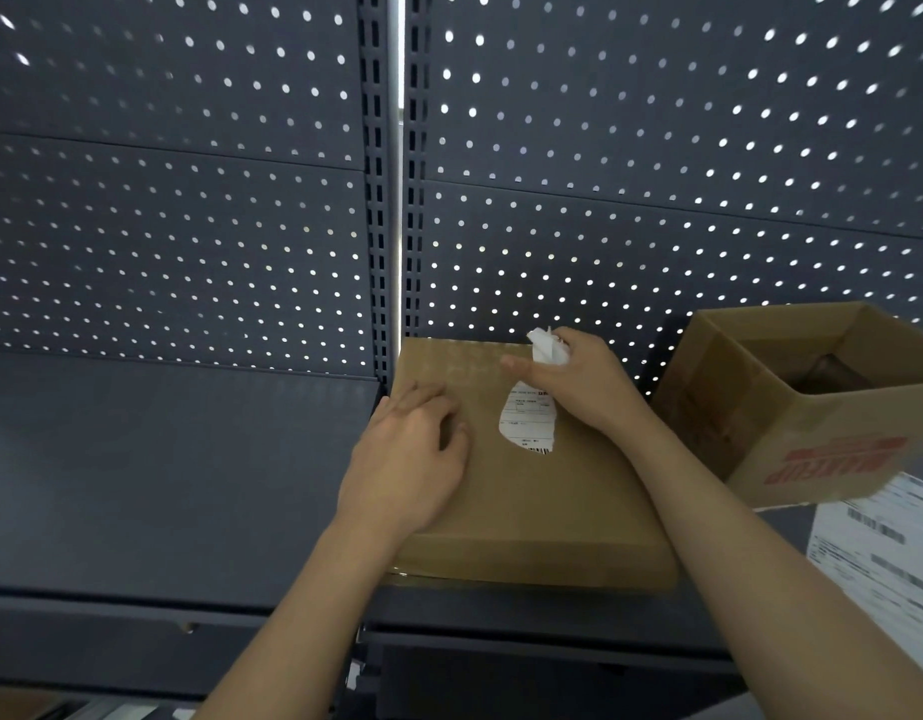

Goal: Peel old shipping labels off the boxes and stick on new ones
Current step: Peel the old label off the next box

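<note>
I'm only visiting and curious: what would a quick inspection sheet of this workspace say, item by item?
Surface: dark grey metal shelf, carrying two cardboard boxes.
Job's things: closed box with a partly torn old label on top; printed label sheet at the right edge.
Clutter: open box with red print, right of the closed one; contents unclear.
Hands: left hand rests flat on the closed box; right hand pinches a crumpled white label scrap.
Cables: nothing seen.
Surroundings: perforated grey back panel behind the shelf.
</note>
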Available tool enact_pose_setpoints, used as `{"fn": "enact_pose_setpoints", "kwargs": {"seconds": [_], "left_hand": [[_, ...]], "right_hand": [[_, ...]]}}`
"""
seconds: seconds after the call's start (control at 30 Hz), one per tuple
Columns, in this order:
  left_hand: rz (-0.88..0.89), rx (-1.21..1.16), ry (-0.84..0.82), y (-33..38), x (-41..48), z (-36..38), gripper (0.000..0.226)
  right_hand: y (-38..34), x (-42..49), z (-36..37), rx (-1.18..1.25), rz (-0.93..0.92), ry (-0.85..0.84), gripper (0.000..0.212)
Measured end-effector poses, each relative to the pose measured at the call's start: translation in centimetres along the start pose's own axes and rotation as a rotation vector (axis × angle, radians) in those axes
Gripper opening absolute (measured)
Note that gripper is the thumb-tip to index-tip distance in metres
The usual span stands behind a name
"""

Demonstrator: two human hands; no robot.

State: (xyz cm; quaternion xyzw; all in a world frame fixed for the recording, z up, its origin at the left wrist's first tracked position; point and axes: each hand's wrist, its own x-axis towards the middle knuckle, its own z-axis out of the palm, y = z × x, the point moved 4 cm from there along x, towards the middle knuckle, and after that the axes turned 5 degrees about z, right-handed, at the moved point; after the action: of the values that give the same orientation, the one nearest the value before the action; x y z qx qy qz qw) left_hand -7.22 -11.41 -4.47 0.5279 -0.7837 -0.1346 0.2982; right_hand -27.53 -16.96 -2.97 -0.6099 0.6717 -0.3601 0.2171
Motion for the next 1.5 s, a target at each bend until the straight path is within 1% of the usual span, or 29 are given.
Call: {"fn": "enact_pose_setpoints", "kwargs": {"seconds": [0.03, 0.07, 0.13, 0.17, 0.27, 0.33, 0.4, 0.5, 0.6, 0.8, 0.93, 1.1, 1.23, 1.3, 1.37, 1.5], "left_hand": [[0.001, 0.0, 0.001, 0.0, 0.0, 0.0, 0.03], [0.002, -0.001, 0.001, 0.0, 0.0, 0.0, 0.03], [0.005, -0.004, 0.003, 0.0, 0.0, 0.0, 0.03], [0.007, -0.006, 0.006, 0.0, 0.1, 0.0, 0.031], [0.006, -0.013, 0.009, 0.1, 0.1, -0.1, 0.032], [0.002, -0.017, 0.001, 0.1, 0.1, -0.1, 0.033], [0.0, -0.017, -0.006, 0.0, 0.1, 0.0, 0.033], [0.002, -0.014, 0.002, -0.1, 0.1, 0.0, 0.032], [0.01, -0.006, 0.01, -0.1, 0.1, 0.0, 0.031], [0.023, -0.001, 0.017, 0.0, 0.1, 0.1, 0.029], [0.019, 0.0, 0.02, 0.0, 0.0, 0.0, 0.029], [0.015, 0.005, 0.015, 0.0, 0.0, 0.0, 0.029], [0.017, -0.001, 0.026, -0.1, 0.1, 0.1, 0.027], [0.016, 0.001, 0.023, -0.2, 0.1, 0.2, 0.028], [0.016, -0.001, 0.022, -0.2, 0.1, 0.2, 0.029], [0.016, 0.011, 0.019, -0.3, 0.1, 0.2, 0.031]], "right_hand": [[-0.1, -0.1, -0.1, 0.043, 0.025, 0.002, 0.056], [-0.1, -0.3, -0.1, 0.09, 0.048, -0.002, 0.063], [-0.3, -0.5, -0.3, 0.121, 0.071, 0.011, 0.082], [-0.4, -0.5, -0.3, 0.117, 0.075, 0.021, 0.084], [-0.5, -0.6, -0.6, 0.081, 0.093, 0.076, 0.071], [-0.5, -0.4, -0.5, 0.038, 0.086, 0.11, 0.073], [-0.1, -0.2, -0.5, 0.045, 0.072, 0.145, 0.066], [0.6, 0.0, -0.6, 0.061, 0.029, 0.189, 0.048], [1.1, 0.2, -0.7, 0.078, 0.0, 0.181, 0.02], [1.3, 0.3, -0.6, 0.003, -0.013, 0.2, 0.022], [0.8, -0.2, -0.2, 0.015, -0.083, 0.074, 0.024], [0.0, -0.5, 0.5, -0.261, -0.213, 0.036, 0.014], [-0.2, -0.5, 0.7, -0.379, -0.231, 0.004, 0.011], [-0.3, -0.4, 0.9, -0.462, -0.247, 0.003, 0.014], [-0.4, -0.3, 1.0, -0.506, -0.25, 0.002, 0.018], [-0.4, -0.3, 1.0, -0.511, -0.278, -0.013, 0.019]]}}
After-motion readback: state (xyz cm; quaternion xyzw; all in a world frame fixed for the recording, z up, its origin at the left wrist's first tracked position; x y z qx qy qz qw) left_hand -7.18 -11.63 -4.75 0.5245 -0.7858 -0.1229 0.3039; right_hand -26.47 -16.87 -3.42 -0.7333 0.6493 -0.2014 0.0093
